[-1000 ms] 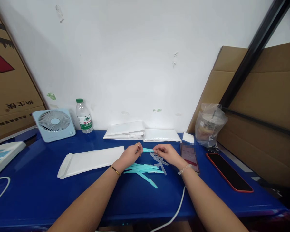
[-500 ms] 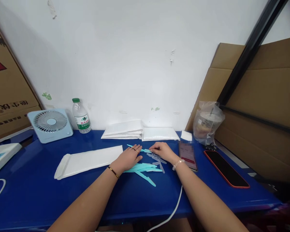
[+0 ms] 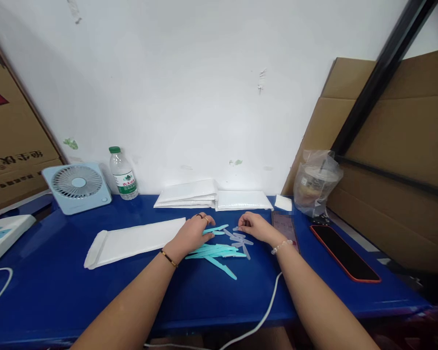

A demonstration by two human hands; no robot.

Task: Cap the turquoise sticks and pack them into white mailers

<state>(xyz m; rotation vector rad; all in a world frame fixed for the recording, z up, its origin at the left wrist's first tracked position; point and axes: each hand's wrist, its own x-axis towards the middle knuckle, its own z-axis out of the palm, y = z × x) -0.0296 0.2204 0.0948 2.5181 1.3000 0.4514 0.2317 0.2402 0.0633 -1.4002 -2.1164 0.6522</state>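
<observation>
My left hand (image 3: pixel 196 232) has its fingers curled over a turquoise eyebrow razor (image 3: pixel 221 228); a second one lies just under it. My right hand (image 3: pixel 255 226) pinches a small clear plastic cap (image 3: pixel 235 228) between thumb and fingertips, a short way to the right of the razor's tip. Several more clear caps (image 3: pixel 237 238) are scattered on the table between the hands. Nearer to me is a loose pile of turquoise razors (image 3: pixel 219 251), one of them angled out toward the front right. The palm hides part of the razors at my left hand.
A white padded mailer (image 3: pixel 135 240) lies on the blue table (image 3: pixel 204 306) at left, with white mailer stacks (image 3: pixel 186 192) by the wall. Around them are a fan (image 3: pixel 78 182), water bottle (image 3: pixel 124 175), bagged drink cup (image 3: pixel 314 187), two phones (image 3: pixel 345 253) and a white cable (image 3: pixel 266 311).
My right hand has drawn away to the right from the razor, with a cap in its fingers. My left fingers have curled in, and the razor's tip now shows bare.
</observation>
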